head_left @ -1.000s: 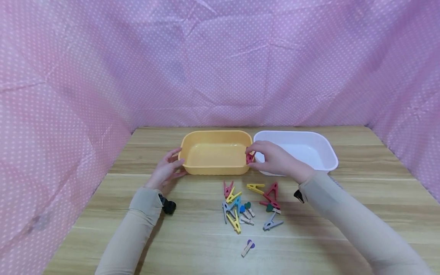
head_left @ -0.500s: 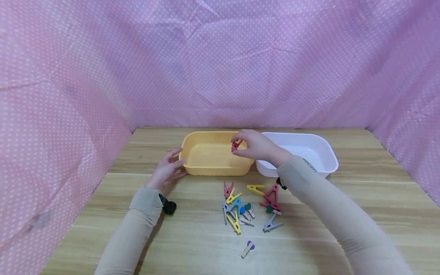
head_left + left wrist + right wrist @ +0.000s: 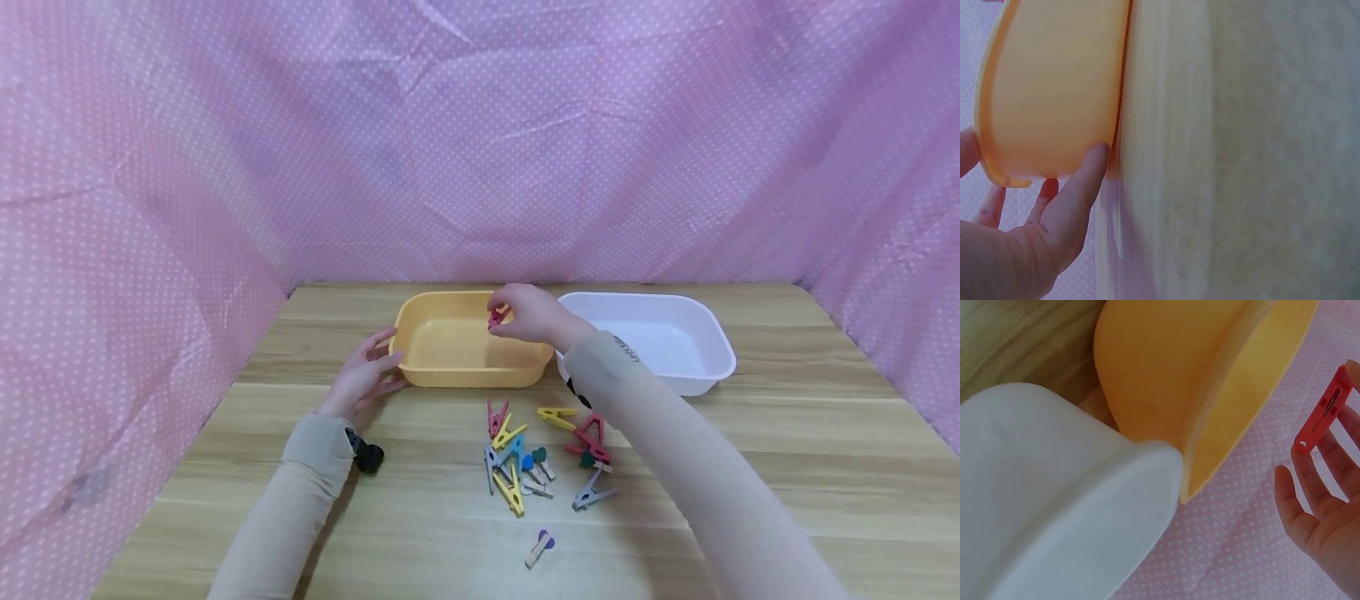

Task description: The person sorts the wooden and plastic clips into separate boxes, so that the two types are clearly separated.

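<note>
My right hand (image 3: pixel 531 315) pinches a red plastic clothespin (image 3: pixel 498 317) between thumb and fingertips, above the right part of a yellow basin (image 3: pixel 471 379). In the right wrist view the red clothespin (image 3: pixel 1322 412) is held apart from the basin's rim. My left hand (image 3: pixel 358 379) touches the left end of the yellow basin. Its fingers are spread against the outer wall in the left wrist view, one fingertip (image 3: pixel 1099 153) low on it. In front of the basins lie several loose clothespins: plastic ones such as a yellow clothespin (image 3: pixel 557 415), and small wooden ones such as a purple-topped clothespin (image 3: pixel 537 551).
A white basin (image 3: pixel 693 385) stands right beside the yellow one, under my right forearm. Both rest on a wooden table (image 3: pixel 787 433). Pink dotted cloth (image 3: pixel 480 150) hangs behind and along the sides.
My right hand has moved left with the red clothespin, from the yellow basin's right rim to over its inside. My left hand has stayed at the basin's left end.
</note>
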Demonstrator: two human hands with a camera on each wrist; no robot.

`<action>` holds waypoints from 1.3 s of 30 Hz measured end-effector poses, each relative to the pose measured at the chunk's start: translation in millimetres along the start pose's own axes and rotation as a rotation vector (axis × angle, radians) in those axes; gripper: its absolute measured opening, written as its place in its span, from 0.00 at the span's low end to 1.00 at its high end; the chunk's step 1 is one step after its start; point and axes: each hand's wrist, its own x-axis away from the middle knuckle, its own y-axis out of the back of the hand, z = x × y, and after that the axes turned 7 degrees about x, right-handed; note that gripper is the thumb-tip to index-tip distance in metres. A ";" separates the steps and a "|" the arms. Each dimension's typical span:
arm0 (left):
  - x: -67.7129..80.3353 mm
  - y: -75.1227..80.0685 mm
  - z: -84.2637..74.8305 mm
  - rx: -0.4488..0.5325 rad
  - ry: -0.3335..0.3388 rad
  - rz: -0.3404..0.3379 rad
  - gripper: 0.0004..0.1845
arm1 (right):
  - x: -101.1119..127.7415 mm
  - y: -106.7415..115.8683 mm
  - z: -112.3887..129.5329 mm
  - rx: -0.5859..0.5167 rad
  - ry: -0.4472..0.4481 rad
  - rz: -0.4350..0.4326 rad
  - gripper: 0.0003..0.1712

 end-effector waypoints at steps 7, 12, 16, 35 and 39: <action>0.9 -0.2 3.0 -0.002 -0.003 -0.019 0.33 | -6.0 -15.1 -3.0 -0.002 -0.035 0.036 0.13; 1.5 -0.8 4.1 0.000 -0.010 -0.010 0.33 | -6.5 -26.6 -2.7 0.057 -0.042 0.062 0.12; 2.9 -1.1 5.2 -0.003 -0.009 -0.007 0.33 | -5.3 -32.8 -0.7 0.091 -0.055 0.095 0.13; 12.6 -8.4 8.3 -0.017 -0.018 -0.047 0.32 | 11.8 -22.2 1.3 0.075 -0.042 0.109 0.23; 14.2 -9.6 8.4 -0.013 -0.017 -0.050 0.32 | 18.4 -12.0 2.9 0.090 -0.007 0.087 0.23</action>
